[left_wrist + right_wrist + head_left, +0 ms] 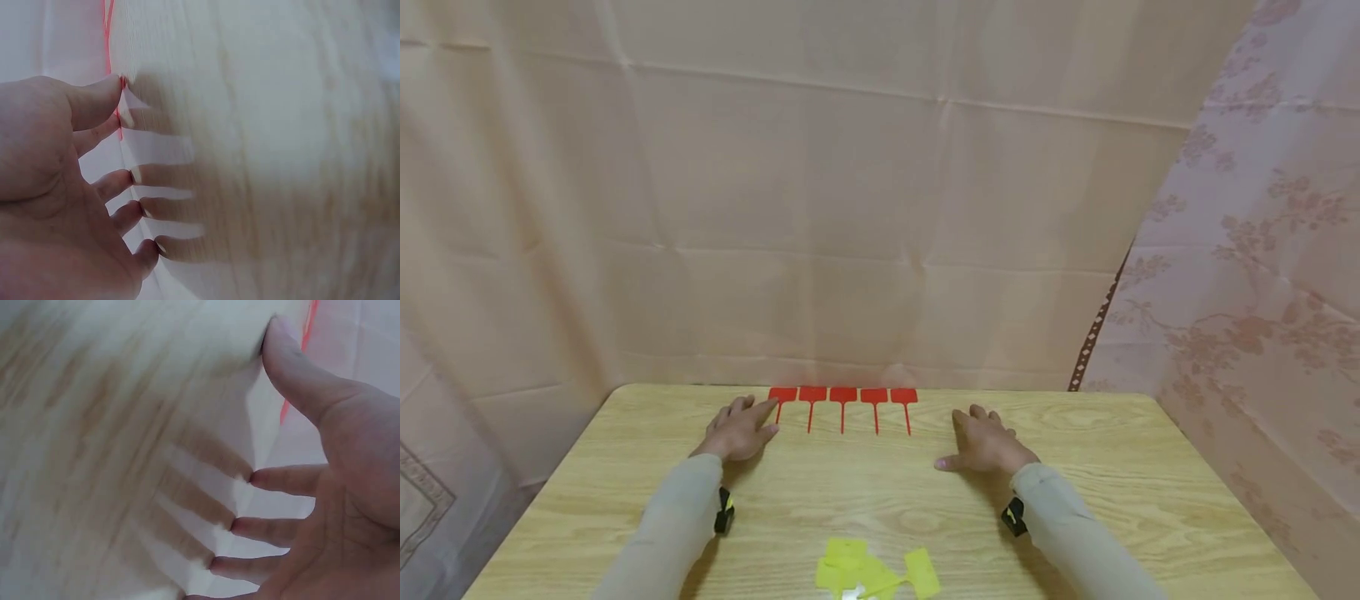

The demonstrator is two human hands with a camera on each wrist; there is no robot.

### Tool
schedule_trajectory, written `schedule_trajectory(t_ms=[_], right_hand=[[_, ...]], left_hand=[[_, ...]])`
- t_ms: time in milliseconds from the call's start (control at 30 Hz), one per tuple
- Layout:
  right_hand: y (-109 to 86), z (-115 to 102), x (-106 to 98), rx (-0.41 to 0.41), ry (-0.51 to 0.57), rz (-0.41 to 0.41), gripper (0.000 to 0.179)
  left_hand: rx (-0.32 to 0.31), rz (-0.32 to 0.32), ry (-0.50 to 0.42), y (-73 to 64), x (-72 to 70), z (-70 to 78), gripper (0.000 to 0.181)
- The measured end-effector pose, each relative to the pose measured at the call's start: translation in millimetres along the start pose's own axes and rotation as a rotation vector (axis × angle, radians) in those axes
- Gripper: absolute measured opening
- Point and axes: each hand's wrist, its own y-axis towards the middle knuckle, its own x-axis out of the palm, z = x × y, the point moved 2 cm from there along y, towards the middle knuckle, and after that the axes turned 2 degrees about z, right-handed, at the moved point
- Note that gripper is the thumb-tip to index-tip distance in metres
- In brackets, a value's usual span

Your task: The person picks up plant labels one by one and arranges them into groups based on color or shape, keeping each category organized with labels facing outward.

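Observation:
Several red flag-shaped tags with thin stems lie in a row along the far edge of the table, stems toward me. My left hand (737, 432) is at the leftmost red tag (783, 394), its index finger on or right beside it; fingers are spread, fingertips on the tabletop. In the left wrist view, red plastic (107, 37) shows by the thumb and index tips. To the right of the rightmost red tag (904, 395), my right hand (988, 443) rests spread fingertips on the wood, holding nothing. A loose heap of yellow tags (847, 550) lies near me, cut by the frame's bottom.
The light wood table (1097, 467) has rounded far corners. A beige curtain (865, 208) hangs right behind its far edge, and a pinkish floral cloth (1262, 292) hangs on the right. Black wrist straps (724, 512) sit on both sleeves.

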Motion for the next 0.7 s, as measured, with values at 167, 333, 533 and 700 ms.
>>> schedule_trajectory(t_ms=[167, 333, 533, 700], right_hand=[[4.9, 2.1, 0.8, 0.027, -0.035, -0.052, 0.098], [6.6, -0.9, -1.2, 0.026, -0.048, -0.065, 0.095], [6.2, -3.1, -1.8, 0.021, -0.05, -0.071, 0.093], [6.7, -3.8, -1.3, 0.014, -0.051, -0.067, 0.093]], left_hand=[[0.002, 0.003, -0.009, 0.0, 0.8, -0.6, 0.055], [-0.002, 0.006, -0.009, 0.6, 1.0, -0.6, 0.055], [0.005, 0.004, 0.003, 1.7, 0.1, -0.7, 0.055], [0.01, 0.0, -0.007, 2.7, -0.2, -3.6, 0.057]])
